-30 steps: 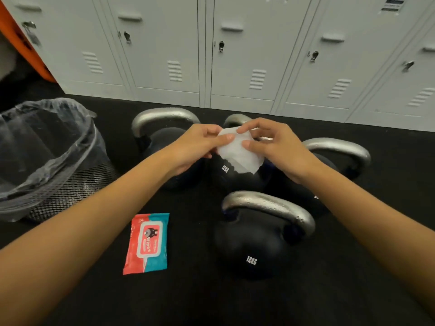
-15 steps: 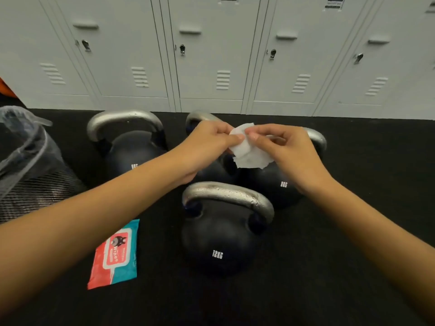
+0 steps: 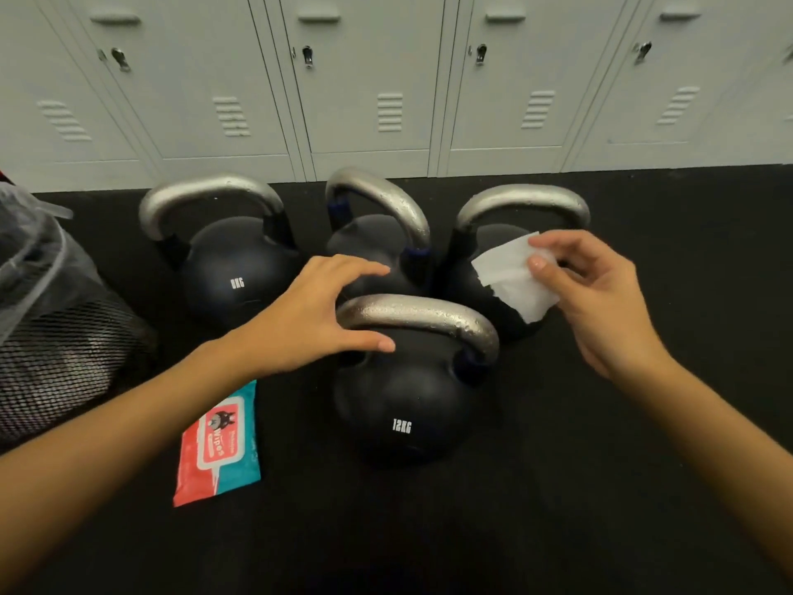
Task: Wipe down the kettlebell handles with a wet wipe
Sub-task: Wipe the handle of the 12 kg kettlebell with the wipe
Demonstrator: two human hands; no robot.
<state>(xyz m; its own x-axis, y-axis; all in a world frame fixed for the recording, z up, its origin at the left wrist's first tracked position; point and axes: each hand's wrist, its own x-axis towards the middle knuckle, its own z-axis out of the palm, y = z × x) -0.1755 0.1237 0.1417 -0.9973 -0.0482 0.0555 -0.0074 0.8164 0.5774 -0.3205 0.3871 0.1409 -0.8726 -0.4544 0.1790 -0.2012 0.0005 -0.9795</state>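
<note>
While the right hand [image 3: 600, 289] pinches the wet wipe [image 3: 510, 274] at two o'clock, the left hand [image 3: 317, 311] spreads its fingers over the nearest kettlebell handle [image 3: 420, 317]. Thinly pinched, the wipe may slip or bunch against that rough metal.

The two hands were close together before, both pinching the wet wipe [image 3: 513, 280]. Now they have come apart. The left hand [image 3: 315, 313] has let go of the wipe and moved down to the left end of the near kettlebell handle [image 3: 422, 322], with its fingers spread around it. The right hand [image 3: 594, 294] has moved to the right and pinches the wipe alone.
</note>
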